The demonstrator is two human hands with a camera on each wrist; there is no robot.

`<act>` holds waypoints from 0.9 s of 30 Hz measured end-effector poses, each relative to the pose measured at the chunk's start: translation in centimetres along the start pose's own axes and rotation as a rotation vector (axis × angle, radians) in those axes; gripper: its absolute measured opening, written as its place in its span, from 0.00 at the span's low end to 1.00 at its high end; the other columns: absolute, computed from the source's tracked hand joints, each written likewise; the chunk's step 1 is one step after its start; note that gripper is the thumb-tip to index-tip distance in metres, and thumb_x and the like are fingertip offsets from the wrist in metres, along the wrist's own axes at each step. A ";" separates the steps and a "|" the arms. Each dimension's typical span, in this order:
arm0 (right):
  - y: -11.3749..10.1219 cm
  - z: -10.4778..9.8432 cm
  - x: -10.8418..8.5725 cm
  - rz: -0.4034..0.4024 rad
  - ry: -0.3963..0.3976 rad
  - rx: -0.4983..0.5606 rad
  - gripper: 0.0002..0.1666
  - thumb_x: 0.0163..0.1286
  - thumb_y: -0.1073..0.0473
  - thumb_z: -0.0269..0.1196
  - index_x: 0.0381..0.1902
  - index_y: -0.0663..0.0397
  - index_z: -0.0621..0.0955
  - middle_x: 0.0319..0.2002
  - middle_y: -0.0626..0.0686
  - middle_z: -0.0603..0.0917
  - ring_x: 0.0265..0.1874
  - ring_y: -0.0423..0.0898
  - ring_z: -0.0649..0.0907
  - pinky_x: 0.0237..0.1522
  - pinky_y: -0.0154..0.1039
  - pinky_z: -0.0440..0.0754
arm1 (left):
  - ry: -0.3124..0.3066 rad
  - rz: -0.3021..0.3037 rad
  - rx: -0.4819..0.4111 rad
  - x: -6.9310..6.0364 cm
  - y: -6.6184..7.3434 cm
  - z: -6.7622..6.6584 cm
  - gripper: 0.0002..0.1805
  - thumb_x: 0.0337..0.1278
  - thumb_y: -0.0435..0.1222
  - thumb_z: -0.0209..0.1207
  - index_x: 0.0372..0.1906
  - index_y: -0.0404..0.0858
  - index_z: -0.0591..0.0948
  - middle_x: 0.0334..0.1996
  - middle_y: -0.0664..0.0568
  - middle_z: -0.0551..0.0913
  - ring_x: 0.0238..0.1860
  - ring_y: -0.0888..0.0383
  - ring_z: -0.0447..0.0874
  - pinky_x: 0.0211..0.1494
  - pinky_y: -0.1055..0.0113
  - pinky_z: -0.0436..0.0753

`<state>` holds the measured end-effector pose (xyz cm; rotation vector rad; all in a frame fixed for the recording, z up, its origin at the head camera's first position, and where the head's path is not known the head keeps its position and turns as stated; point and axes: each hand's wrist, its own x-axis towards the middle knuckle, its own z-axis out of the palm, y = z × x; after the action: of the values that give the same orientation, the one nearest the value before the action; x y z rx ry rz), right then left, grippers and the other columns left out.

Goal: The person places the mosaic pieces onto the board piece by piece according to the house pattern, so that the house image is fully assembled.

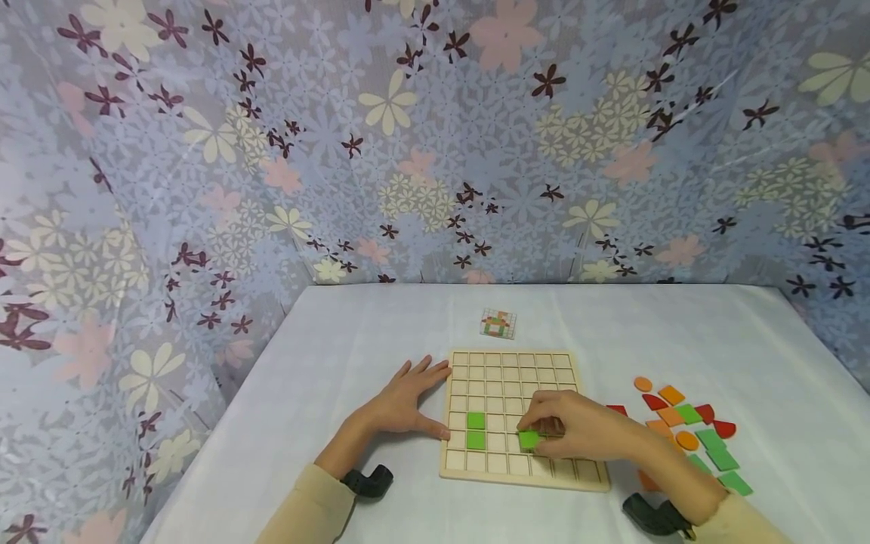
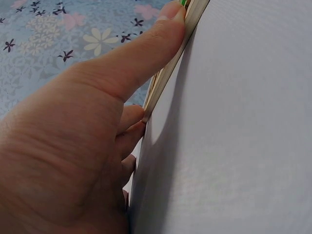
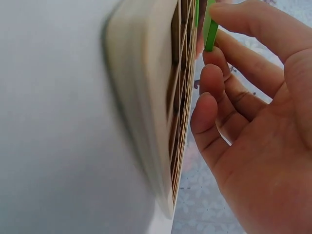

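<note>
A wooden grid board [image 1: 496, 463] lies on the white table, with two green square tiles, an upper one [image 1: 476, 420] and a lower one [image 1: 476, 440], set in cells on its left side. My right hand [image 1: 578, 425] pinches another green square tile [image 1: 529, 440] between thumb and fingers, just over the board's lower middle. In the right wrist view that tile [image 3: 211, 29] is edge-on and apart from the grid. My left hand [image 1: 401, 400] has its fingers spread, and its thumb [image 2: 163, 36] and fingertips touch the board's left edge.
Behind the board lies a small pattern card [image 1: 498, 323]. To the right are scattered loose pieces: orange circles [image 1: 686, 440], orange squares [image 1: 671, 394], red quarter-round pieces [image 1: 724, 429] and green pieces [image 1: 722, 456]. A flowered cloth [image 1: 435, 151] hangs behind the table.
</note>
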<state>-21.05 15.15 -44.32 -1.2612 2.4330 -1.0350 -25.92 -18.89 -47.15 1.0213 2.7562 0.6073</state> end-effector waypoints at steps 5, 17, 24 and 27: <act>-0.3 0.4 0.6 -0.001 -0.004 0.000 0.13 0.63 0.55 0.68 0.47 0.42 0.85 0.34 0.41 0.77 0.27 0.41 0.75 0.27 0.30 0.75 | 0.003 0.004 0.001 0.1 0.1 -0.1 0.61 0.36 0.70 0.64 0.76 0.45 0.57 0.75 0.58 0.52 0.75 0.50 0.39 0.73 0.48 0.38; -1.4 1.8 2.0 -0.028 -0.044 0.036 0.14 0.63 0.54 0.68 0.47 0.41 0.85 0.35 0.43 0.78 0.28 0.42 0.76 0.28 0.30 0.76 | 0.002 -0.003 -0.003 0.0 0.3 -0.1 0.61 0.36 0.69 0.66 0.75 0.45 0.57 0.75 0.57 0.53 0.75 0.49 0.39 0.73 0.48 0.38; -1.9 2.3 2.9 -0.047 -0.052 0.031 0.14 0.62 0.53 0.69 0.47 0.40 0.85 0.34 0.41 0.78 0.28 0.39 0.75 0.28 0.29 0.75 | 0.018 0.012 0.006 0.0 0.2 -0.2 0.60 0.37 0.67 0.66 0.75 0.44 0.58 0.74 0.55 0.54 0.75 0.48 0.41 0.73 0.46 0.40; -2.0 2.6 3.2 -0.064 -0.058 0.029 0.15 0.62 0.53 0.69 0.47 0.41 0.85 0.33 0.41 0.78 0.28 0.39 0.75 0.27 0.29 0.75 | 0.010 0.009 0.007 -0.1 0.2 -0.1 0.60 0.37 0.68 0.66 0.75 0.44 0.58 0.74 0.56 0.54 0.75 0.48 0.40 0.73 0.46 0.40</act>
<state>-20.45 10.60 -44.50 -1.3479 2.3403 -1.0312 -25.79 -18.83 -46.99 1.0348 2.7656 0.6065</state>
